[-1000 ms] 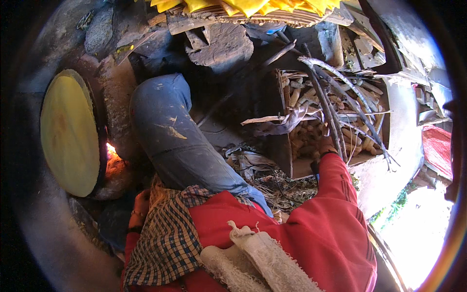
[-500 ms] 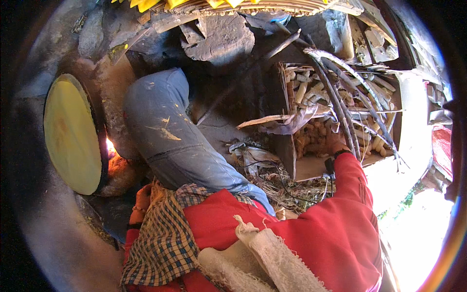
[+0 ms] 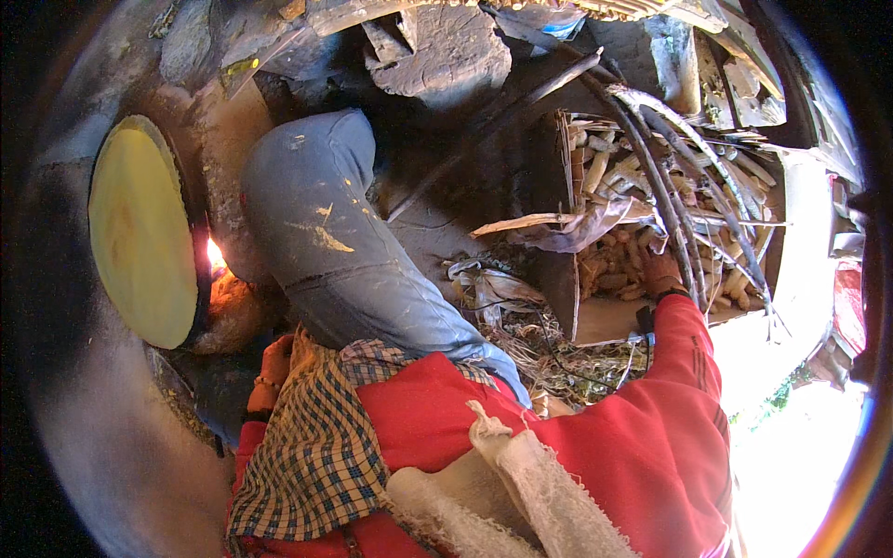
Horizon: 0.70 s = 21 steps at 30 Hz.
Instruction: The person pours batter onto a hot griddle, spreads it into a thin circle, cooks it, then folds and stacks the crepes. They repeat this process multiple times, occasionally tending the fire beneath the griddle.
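Observation:
My right arm, in a red sleeve, reaches into a cardboard box (image 3: pixel 614 325) of dry corn cobs (image 3: pixel 609 172). My right hand (image 3: pixel 662 270), with a dark band at the wrist, is down among the cobs beside dark branches. Its fingertips are partly hidden, so I cannot see whether they grip a cob. My left hand (image 3: pixel 275 361) rests low at my side, against the edge of a checkered cloth (image 3: pixel 312 465) on my lap. Its fingers look bent but are mostly hidden. A round griddle with a large pale yellow flatbread (image 3: pixel 139 232) lies at the left.
Flames (image 3: pixel 216 256) burn beside the griddle, close to my jeans-clad leg (image 3: pixel 316 205). Long branches (image 3: pixel 674 205) lean across the box. Dry husks (image 3: pixel 498 288) and straw lie on the ground before it. A wood stump (image 3: pixel 442 56) stands at the far side.
The whole view has shifted, so most things sit further right in the picture. My right hand stays in the box, with more of its back showing. My left hand remains by the cloth.

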Motion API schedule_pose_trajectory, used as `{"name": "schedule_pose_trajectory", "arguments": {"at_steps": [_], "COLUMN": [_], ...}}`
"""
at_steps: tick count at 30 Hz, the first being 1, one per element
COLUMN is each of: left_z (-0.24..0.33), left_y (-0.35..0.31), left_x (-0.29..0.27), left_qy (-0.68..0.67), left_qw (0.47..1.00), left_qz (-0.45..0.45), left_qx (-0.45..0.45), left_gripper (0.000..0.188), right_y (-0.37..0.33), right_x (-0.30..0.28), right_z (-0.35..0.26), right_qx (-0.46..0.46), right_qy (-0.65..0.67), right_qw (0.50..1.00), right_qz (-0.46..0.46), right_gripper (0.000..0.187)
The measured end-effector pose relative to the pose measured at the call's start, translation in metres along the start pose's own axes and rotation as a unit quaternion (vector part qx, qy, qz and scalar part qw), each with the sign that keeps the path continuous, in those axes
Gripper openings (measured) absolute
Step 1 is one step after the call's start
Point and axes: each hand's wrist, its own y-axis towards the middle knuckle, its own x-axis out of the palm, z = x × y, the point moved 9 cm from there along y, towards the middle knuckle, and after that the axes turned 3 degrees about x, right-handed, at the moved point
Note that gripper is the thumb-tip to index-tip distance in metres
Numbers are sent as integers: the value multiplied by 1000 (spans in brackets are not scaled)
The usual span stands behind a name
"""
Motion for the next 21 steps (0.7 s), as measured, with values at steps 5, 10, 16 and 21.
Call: {"name": "schedule_pose_trajectory", "arguments": {"at_steps": [5, 10, 16, 21], "left_z": [-8, -24, 24, 21], "left_y": [6, 16, 21, 25], "left_x": [3, 11, 11, 8], "left_qy": [114, 41, 35, 44], "left_qw": [992, 998, 999, 998], "left_qz": [-18, -11, 9, 36], "left_qx": [55, -51, 9, 23], "left_gripper": [42, 35, 36, 34], "right_y": [-22, -25, -54, -134], "right_x": [-22, -27, -57, -125], "right_z": [-17, -28, -85, -131], "right_qx": [-28, -7, -103, -156], "right_qy": [-150, 27, 75, 109], "right_qw": [984, 995, 989, 965], "right_qz": [89, 99, 79, 178], "right_gripper": [72, 57, 55, 67]}}
